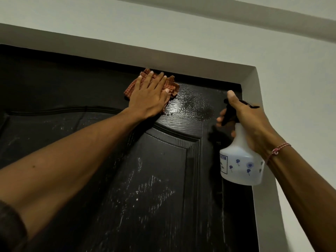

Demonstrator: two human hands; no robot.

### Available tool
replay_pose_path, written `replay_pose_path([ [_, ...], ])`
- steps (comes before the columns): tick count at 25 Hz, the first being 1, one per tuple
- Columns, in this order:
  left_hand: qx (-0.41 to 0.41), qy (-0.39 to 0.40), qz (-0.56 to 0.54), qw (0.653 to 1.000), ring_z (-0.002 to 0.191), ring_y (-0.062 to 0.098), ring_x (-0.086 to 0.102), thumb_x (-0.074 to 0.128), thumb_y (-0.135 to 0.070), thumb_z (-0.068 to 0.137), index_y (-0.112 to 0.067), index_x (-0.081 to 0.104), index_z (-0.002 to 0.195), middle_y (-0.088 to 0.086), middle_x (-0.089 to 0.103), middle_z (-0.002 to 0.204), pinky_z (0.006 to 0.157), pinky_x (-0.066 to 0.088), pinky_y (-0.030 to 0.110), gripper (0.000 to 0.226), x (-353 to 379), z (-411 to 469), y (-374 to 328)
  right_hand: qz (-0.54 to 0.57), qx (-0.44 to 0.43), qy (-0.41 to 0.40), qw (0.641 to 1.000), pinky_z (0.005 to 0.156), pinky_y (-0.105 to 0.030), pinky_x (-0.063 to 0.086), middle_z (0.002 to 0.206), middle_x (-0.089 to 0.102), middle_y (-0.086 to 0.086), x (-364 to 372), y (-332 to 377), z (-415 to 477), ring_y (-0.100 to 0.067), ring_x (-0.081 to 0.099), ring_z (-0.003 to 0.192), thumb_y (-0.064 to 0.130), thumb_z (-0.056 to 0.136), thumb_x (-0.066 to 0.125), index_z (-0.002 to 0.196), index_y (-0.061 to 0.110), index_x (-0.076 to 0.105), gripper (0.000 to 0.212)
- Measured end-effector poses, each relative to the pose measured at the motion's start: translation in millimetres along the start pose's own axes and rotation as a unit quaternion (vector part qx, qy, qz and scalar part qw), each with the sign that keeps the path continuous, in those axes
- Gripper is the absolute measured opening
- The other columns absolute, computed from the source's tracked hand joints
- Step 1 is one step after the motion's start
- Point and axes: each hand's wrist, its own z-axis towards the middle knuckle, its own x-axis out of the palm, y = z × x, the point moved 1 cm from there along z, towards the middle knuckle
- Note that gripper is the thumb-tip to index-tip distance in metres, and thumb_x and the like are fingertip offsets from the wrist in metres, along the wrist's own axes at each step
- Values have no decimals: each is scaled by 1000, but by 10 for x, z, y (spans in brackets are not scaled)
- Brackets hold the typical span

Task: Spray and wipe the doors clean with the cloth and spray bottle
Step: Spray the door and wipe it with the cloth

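Note:
A dark wood-grain door [163,179] fills the view, seen from below. My left hand [151,95] lies flat with straight fingers on an orange checked cloth [172,84], pressing it against the door just under the top of the frame. To the right of the cloth a wet patch [196,108] glistens on the door. My right hand [247,122] grips the neck of a white spray bottle [240,160] with a black trigger head, held upright near the door's right edge, fingers round the trigger.
A grey door frame [261,142] runs along the top and right side of the door. White wall [300,79] surrounds it. Pale streaks and smears [149,190] mark the lower raised panel of the door.

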Motion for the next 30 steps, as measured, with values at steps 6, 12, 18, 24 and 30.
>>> replay_pose_path([
  [6, 49, 1, 6, 999, 162, 19, -3, 9, -53, 109, -24, 9, 168, -5, 5, 176, 130, -4, 51, 66, 186, 10, -649, -20, 37, -15, 999, 52, -30, 48, 66, 67, -6, -43, -127, 2, -21, 65, 58, 69, 93, 63, 78, 15, 65, 57],
  [12, 118, 6, 17, 993, 162, 16, 0, 4, -56, 105, -26, 11, 168, -6, 6, 175, 130, -2, 49, 70, 244, -179, -728, -42, 28, -86, 995, 48, -25, 55, 76, 78, -6, -205, -224, -120, -14, 72, 57, 67, 98, 58, 90, 10, 73, 59],
  [18, 74, -25, 17, 997, 162, 14, 4, 5, -58, 106, -27, 15, 167, -6, 12, 175, 130, 2, 49, 70, 204, -219, -431, -46, 39, -84, 995, 48, -26, 54, 71, 73, -9, -210, -84, -69, -20, 67, 55, 65, 97, 62, 79, 13, 68, 55],
  [24, 17, -20, -7, 1000, 162, 19, 1, 7, -57, 106, -25, 13, 167, -4, 8, 175, 130, -3, 53, 69, 242, -88, -736, -22, 85, 3, 996, 46, -21, 53, 87, 81, -15, -461, -147, -335, -23, 76, 71, 67, 99, 55, 97, 5, 75, 64],
  [30, 90, 16, -12, 996, 162, 20, 1, 4, -57, 105, -24, 11, 168, -2, 7, 176, 130, -4, 53, 71, 358, -139, -1382, -24, 112, 3, 993, 51, -24, 54, 86, 82, -10, -667, -263, -671, -24, 80, 80, 66, 101, 50, 95, 11, 75, 61],
])
